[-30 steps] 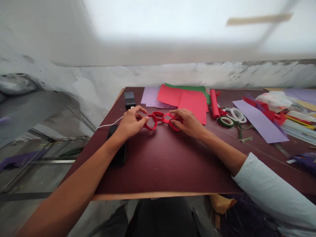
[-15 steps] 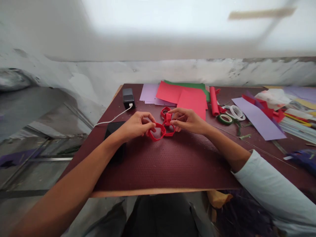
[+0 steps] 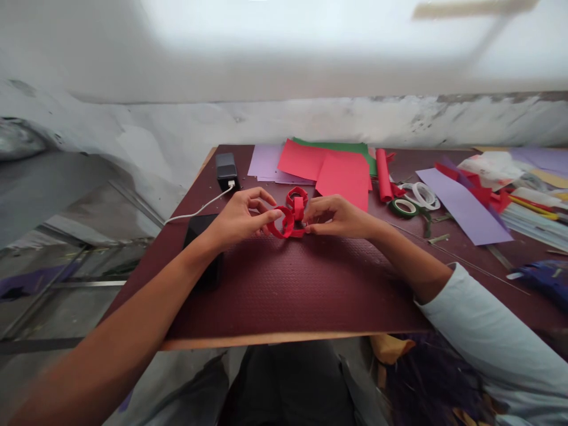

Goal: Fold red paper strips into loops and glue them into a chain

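Note:
Several red paper rings are linked into a short chain on the brown table (image 3: 266, 302). My left hand (image 3: 242, 216) has its thumb and fingers around the left side of the nearest paper ring (image 3: 287, 228), which stands tilted; its index finger is lifted. My right hand (image 3: 339, 218) is bent, its fingertips pinching the right edge of the lower ring (image 3: 298, 232). Between the hands an upright ring (image 3: 299, 208) links with the others. Another ring (image 3: 296, 192) lies behind it. Some fingertips are hidden behind the paper.
Red sheets (image 3: 344, 177), lilac sheets (image 3: 266, 163) and a green sheet (image 3: 337, 145) lie behind. A power bank (image 3: 226, 168) with a white cable and a dark phone (image 3: 208, 260) are at left. Right are a red roll (image 3: 383, 174), green tape (image 3: 403, 207) and white tape (image 3: 423, 196).
The nearest ring has moved up and right against the other rings. My left hand's fingers have spread somewhat, while my right hand stays at the chain. The view has shifted slightly.

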Action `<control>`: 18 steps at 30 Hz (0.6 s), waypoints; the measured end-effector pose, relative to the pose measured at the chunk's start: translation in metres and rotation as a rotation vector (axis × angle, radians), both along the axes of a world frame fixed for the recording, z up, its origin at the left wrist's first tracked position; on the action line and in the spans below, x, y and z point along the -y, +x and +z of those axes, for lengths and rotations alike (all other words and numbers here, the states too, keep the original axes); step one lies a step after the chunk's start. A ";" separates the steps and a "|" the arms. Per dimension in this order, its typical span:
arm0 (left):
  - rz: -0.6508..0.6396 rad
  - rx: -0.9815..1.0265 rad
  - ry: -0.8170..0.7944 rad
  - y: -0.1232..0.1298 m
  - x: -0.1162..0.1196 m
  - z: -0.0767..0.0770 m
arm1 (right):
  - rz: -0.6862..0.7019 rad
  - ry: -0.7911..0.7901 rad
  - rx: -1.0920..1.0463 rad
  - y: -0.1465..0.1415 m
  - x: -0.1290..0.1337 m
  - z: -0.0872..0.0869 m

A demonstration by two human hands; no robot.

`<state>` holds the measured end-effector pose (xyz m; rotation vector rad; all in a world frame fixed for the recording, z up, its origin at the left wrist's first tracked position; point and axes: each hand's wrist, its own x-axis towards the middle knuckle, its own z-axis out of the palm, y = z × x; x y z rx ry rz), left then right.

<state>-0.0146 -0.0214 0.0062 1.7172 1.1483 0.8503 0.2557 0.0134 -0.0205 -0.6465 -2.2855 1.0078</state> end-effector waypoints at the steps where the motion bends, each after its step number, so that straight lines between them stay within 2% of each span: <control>1: 0.007 0.006 0.012 0.000 0.000 0.000 | 0.003 0.020 0.009 0.000 0.000 0.000; 6: 0.046 0.011 0.057 0.001 0.001 0.002 | 0.024 0.117 0.058 -0.001 -0.002 -0.002; 18: 0.042 0.027 0.087 0.000 -0.001 -0.002 | 0.083 0.200 0.053 -0.004 0.000 -0.003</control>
